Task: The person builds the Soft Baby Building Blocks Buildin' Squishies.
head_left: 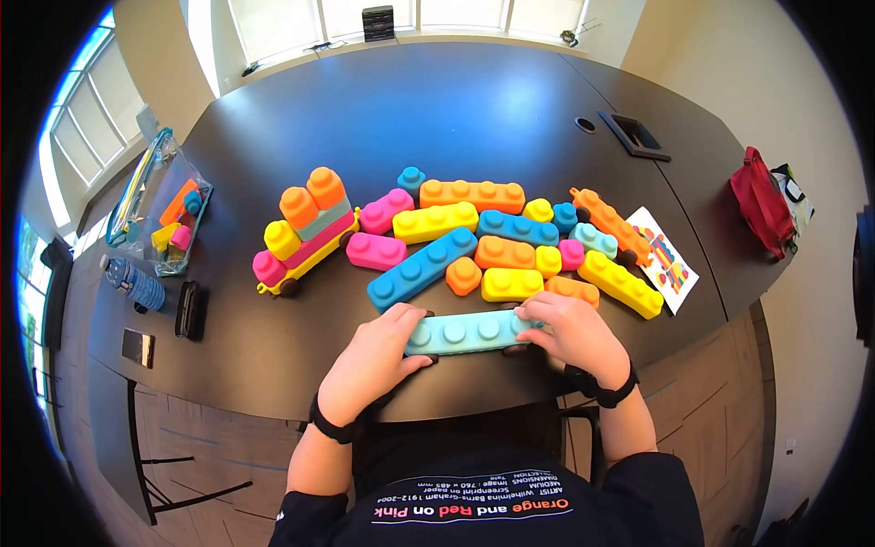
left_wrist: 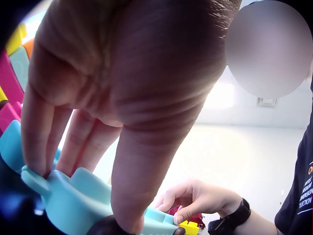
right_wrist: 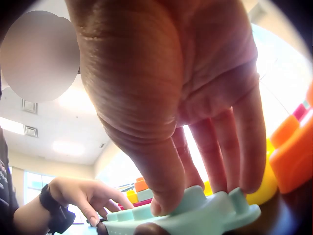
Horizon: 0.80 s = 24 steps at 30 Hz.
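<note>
A long light-teal block on dark wheels [head_left: 465, 334] lies near the table's front edge, its row of studs facing up. The left hand [head_left: 369, 360] grips its left end, thumb on the near side and fingers on the far side. At the right end, the right hand [head_left: 579, 337] pinches the block between thumb and fingers. In the left wrist view the left hand [left_wrist: 112, 107] straddles the teal block [left_wrist: 73, 200], near a hooked end tab. The right wrist view shows the right hand [right_wrist: 181, 107] on the teal block [right_wrist: 190, 215], its thumb against a stud.
Beyond the hands lie many loose blocks, including a long blue one [head_left: 422, 270]. A stacked wheeled car [head_left: 310, 239] stands left of them, a picture card [head_left: 670, 264] right. Farther left are a clear bag [head_left: 137, 205], water bottle [head_left: 135, 283], black case [head_left: 189, 310] and phone [head_left: 138, 348].
</note>
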{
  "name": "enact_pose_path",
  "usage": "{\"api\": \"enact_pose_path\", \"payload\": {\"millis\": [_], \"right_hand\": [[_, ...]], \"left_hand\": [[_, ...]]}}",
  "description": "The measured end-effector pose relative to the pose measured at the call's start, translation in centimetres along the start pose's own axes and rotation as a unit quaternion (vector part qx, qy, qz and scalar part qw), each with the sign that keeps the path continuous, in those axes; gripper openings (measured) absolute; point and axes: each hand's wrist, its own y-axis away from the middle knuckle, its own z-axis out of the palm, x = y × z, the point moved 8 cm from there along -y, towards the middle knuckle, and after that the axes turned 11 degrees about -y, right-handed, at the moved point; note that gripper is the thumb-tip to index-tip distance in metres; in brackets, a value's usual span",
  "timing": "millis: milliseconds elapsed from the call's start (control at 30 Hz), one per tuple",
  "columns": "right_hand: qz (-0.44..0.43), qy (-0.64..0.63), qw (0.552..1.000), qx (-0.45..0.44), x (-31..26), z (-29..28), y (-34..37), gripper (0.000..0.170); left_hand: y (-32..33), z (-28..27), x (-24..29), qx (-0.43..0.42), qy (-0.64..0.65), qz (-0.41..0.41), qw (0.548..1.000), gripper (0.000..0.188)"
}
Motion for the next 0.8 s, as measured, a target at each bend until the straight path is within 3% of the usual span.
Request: {"api": "enact_pose_path", "payload": {"millis": [600,667,733,800], "right_hand": [[-0.019,0.032,0.999,-0.012,-0.2,-0.5,-0.4,0.025],[-0.027,0.048,0.998,-0.030,-1.2,-1.9,-1.5,0.026],[0.013,0.075,0.996,0.050,-1.9,-5.5,-3.5,0.025],[0.016,0.122,0.991,0.052,0.2,-7.6,-7.1,0.024]], "left_hand": [[0.2,0.2,-0.1,-0.014,-0.002,-0.001,1.000,0.058],[0.1,0.2,-0.2,-0.013,-0.003,-0.004,1.000,0.058],[0.1,0.2,-0.3,-0.016,-0.005,0.001,1.000,0.058],[0.1,0.2,-0.3,-0.015,-0.007,0.003,1.000,0.057]]}}
